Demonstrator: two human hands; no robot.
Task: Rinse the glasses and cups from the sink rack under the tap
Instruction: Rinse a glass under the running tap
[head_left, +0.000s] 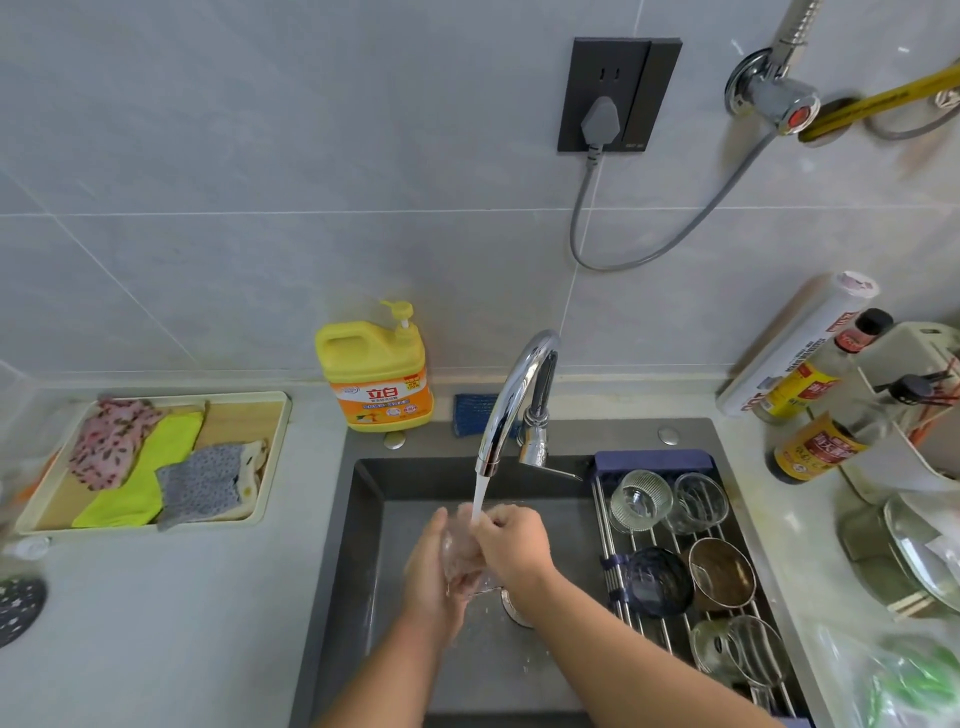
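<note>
Clear glass (464, 564) held under tap (514, 395) stream (479, 493), middle of sink (363, 525) — left hand (431, 569) wrapped round its left side, right hand (515, 545) gripping right side. Risk: wet glass slipping, striking sink floor, chipping — likelier with fast rubbing. Other glasses (641, 500), cups (722, 571) waiting on rack (649, 460), right.

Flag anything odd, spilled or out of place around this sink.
Nothing spilled or broken. One oddity: the cord from the socket loops low on the wall above the running tap, near water. The left hand and right hand hold a glass under it.
</note>
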